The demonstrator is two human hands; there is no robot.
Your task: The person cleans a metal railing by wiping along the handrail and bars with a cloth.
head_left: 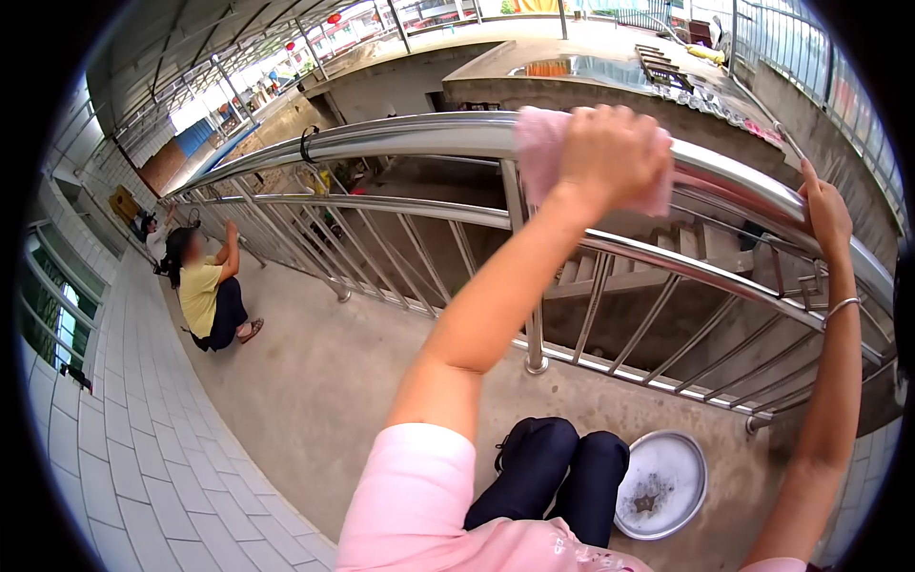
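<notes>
A pink cloth is draping over the top tube of a steel railing, where a person in a pink top is holding it down with the left hand, fingers curling close together over the fabric. Farther right along the railing, the right hand is resting against the tube, one finger pointing upward; whether the others are closing around it cannot be told. A bracelet is circling that wrist. On the near side of the railing, a shallow basin is sitting on the floor beside the person's knees. Toward the railing's far left end, another person in a yellow top is squatting, a hand raised toward the bars. Beyond the railing, concrete stairs are showing.
</notes>
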